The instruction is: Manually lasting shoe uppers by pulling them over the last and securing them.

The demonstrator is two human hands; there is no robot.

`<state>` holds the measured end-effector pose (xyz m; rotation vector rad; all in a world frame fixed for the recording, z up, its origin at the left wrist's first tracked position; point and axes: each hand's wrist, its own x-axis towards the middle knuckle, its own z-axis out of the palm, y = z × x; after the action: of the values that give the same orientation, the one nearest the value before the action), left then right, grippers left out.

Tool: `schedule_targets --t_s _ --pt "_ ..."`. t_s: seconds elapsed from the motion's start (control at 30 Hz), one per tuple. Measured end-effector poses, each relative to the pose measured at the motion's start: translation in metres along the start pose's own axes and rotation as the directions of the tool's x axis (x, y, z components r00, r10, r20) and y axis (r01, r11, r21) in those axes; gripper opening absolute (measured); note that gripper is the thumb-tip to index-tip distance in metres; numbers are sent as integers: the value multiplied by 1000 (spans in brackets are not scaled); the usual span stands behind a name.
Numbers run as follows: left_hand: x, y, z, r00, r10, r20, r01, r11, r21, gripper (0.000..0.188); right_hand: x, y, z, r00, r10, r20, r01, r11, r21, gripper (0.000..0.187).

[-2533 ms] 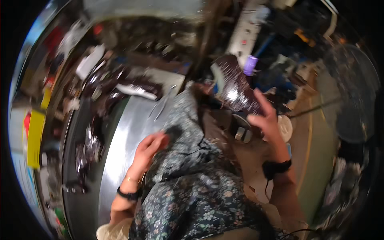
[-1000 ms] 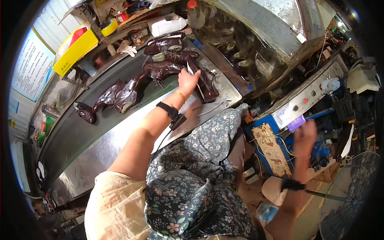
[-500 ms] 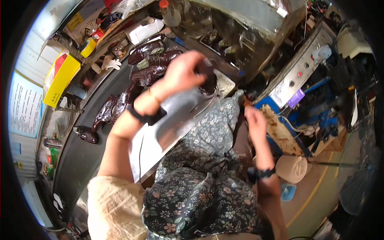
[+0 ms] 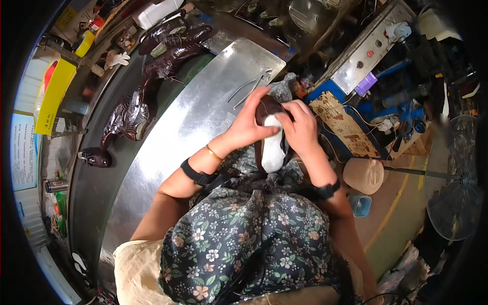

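Observation:
A dark brown shoe (image 4: 266, 108) is tilted in front of my floral apron (image 4: 239, 239), its white underside (image 4: 274, 152) turned up toward me. My left hand (image 4: 250, 124) grips it from the left, thumb lying across the white part. From the other side my right hand (image 4: 301, 126) closes its fingers over the dark upper edge. Just beyond my hands, metal pincers (image 4: 252, 87) rest on the shiny metal worktop (image 4: 157, 152).
Several glossy dark brown shoes (image 4: 134, 114) line the black conveyor belt (image 4: 91, 203) on the left. A machine with a metal button panel (image 4: 373, 51) stands at right. Near it are a beige tub (image 4: 363, 175), a blue container (image 4: 360, 206) and a fan (image 4: 455, 178).
My left hand has come back from the far part of the worktop with the shoe. My right hand, previously apart at the right, now also holds it. The view has shifted.

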<state>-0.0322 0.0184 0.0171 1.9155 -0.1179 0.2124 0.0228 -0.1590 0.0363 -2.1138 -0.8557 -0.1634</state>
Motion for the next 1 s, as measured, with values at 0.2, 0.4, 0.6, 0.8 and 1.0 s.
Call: schedule_targets --t_s 0.2,0.4,0.6,0.8,1.0 --pt "6 17 5 996 9 84 -9 1000 -5 94 18 12 -30 908 -50 416 -126 914 385 49" --pt "8 11 24 993 -51 -109 64 991 118 83 23 22 -11 885 -53 463 -99 950 297 50" --pt "11 0 12 995 -49 -89 52 998 36 78 15 23 9 961 33 274 -110 956 271 49" --pt "40 -2 -8 981 -193 14 194 975 -107 58 -37 5 7 809 532 248 -587 745 318 33" --pt "32 -11 -6 886 -365 286 463 714 -524 51 -57 41 -4 727 462 508 -660 266 702 29"
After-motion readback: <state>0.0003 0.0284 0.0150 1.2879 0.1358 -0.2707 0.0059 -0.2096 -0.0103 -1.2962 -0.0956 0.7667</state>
